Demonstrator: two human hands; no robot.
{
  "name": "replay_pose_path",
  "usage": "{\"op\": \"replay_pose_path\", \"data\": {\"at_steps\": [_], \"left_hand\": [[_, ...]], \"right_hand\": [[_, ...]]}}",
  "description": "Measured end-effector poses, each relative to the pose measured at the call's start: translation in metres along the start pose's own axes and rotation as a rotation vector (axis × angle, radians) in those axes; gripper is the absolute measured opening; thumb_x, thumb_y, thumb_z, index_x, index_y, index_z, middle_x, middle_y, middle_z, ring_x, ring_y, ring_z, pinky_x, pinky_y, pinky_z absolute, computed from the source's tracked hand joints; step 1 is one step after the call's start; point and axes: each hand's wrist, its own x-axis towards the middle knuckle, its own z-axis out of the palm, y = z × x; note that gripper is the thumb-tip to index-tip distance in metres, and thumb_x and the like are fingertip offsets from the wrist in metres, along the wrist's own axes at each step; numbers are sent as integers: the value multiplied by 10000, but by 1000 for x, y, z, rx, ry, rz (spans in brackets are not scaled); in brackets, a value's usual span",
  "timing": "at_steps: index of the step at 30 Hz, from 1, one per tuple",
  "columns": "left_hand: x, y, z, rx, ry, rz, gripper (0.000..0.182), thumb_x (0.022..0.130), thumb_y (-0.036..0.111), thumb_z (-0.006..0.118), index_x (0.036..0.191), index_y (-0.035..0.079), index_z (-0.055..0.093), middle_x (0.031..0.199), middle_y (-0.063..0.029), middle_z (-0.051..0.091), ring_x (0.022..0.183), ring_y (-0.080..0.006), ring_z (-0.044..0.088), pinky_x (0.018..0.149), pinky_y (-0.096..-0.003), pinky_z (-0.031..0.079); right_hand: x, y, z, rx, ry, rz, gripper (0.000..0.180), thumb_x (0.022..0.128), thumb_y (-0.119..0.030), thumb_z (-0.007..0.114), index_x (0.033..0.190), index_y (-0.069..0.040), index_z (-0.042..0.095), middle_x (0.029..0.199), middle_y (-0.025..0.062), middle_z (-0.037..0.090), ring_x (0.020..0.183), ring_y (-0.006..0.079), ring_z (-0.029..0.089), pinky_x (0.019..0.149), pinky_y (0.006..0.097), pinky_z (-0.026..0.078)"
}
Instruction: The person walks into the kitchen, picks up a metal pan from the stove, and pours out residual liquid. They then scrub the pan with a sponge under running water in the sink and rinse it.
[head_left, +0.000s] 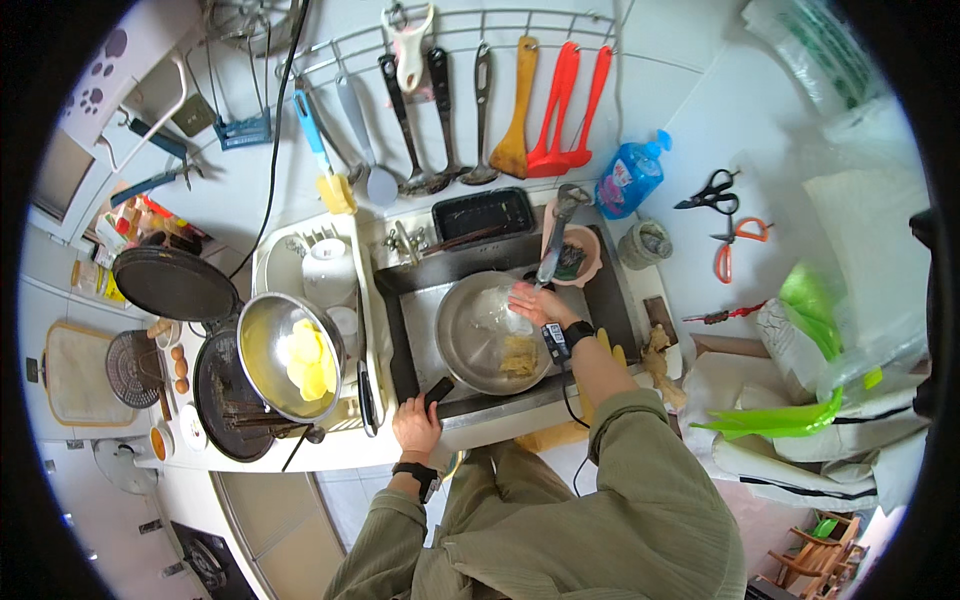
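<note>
My left hand (417, 427) grips the black pan handle (439, 390) at the front edge of the sink (421, 300). The round metal pan (461, 341) sits in the basin with water in it. A wet yellowish scouring pad (519, 355) lies at the pan's right side. Over the pan's upper right rim, my right hand (538, 304) is under the tap (553, 251), its fingers extended and nothing visible in it. Water splashes into the pan beside those fingers. Yellow rubber gloves (609, 346) hang partly hidden behind my right forearm.
A steel bowl of yellow slices (259, 360) rests left, by a dish rack (373, 337) and an open electric griddle (214, 375). A pink strainer (589, 247), glass jar (645, 246) and blue soap bottle (628, 180) stand right. Utensils hang from a wire rail (457, 34).
</note>
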Motion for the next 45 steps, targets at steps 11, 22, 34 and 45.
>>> {"op": "replay_pose_path", "data": {"at_steps": [11, 22, 34, 45], "left_hand": [[-1, 0, 1, 20, -30, -22, 285, 897, 285, 588, 1043, 50, 655, 869, -138, 620, 813, -345, 612, 730, -457, 476], [0, 2, 0, 63, -12, -2, 282, 895, 282, 588, 1030, 45, 658, 847, -131, 610, 796, -336, 602, 711, -444, 473], [3, 5, -3, 63, -28, -5, 277, 897, 268, 588, 1065, 53, 640, 832, -126, 592, 773, -337, 596, 692, -444, 470], [2, 4, -3, 55, -33, -22, 287, 888, 262, 605, 1057, 35, 658, 836, -113, 602, 786, -312, 591, 696, -425, 466]], "right_hand": [[-77, -68, 39, -688, 151, -459, 170, 811, -66, 743, 860, 81, 672, 810, 134, 705, 701, 220, 702, 668, 328, 584], [-41, -171, 28, -1539, 567, -1270, 357, 882, -141, 606, 1202, 17, 605, 1307, 230, 558, 1192, 369, 540, 1067, 451, 376], [-59, -131, 17, -1460, 686, -960, 472, 897, -202, 631, 1296, 17, 506, 1280, 225, 561, 1177, 393, 538, 981, 462, 441], [29, -82, -18, -1383, 1035, -650, 435, 751, -111, 753, 1115, 24, 556, 1087, 251, 592, 1015, 424, 589, 868, 470, 505]]}}
